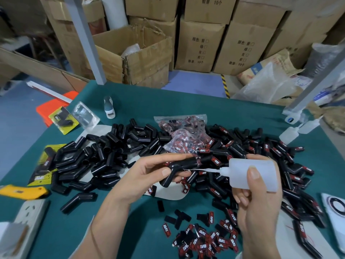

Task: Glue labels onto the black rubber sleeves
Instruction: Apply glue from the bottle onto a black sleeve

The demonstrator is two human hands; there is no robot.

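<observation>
— Why are the loose labels (209, 242) nearest the body?
— Easy reach. Beyond them, the left hand (149, 171) grips a bent black sleeve (179, 169) steady (bare face up), so the right hand (261, 187), wrapped around the glue bottle (255, 174), can aim its nozzle; unlabelled sleeves (104, 152) wait behind.

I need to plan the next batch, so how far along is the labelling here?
Roughly midway. Done: the labelled sleeves heaped on the right carry red labels. In hand: the left hand holds a bare sleeve while the right hand aims the glue bottle at it. Left: the unlabelled pile and loose labels.
</observation>
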